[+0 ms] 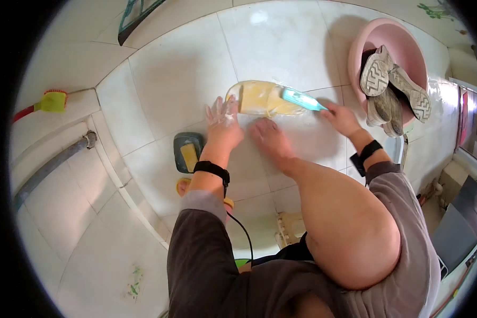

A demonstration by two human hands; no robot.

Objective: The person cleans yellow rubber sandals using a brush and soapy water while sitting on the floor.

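A yellow slipper-like piece [257, 99] with a broad band lies on the wet tiled floor, streaked with suds. My left hand [221, 117], lathered white, is at its left end with fingers spread; the thumb side seems to touch its edge. My right hand [343, 118] grips the handle of a turquoise scrub brush [300, 99], whose head rests on the piece's right end. Its bristles are hidden underneath. My bare foot [273, 138] stands just nearer than the piece. Left of my left forearm, a dark soap dish [178, 146] holds a yellow soap bar [189, 158].
A pink basin [358, 45] with several dirty-soled shoes [377, 74] stands at the far right. On the left are a yellow-headed brush [53, 100] and a grey pipe [50, 167] along the wall. A yellow-edged pink slipper [183, 186] shows beside my left forearm.
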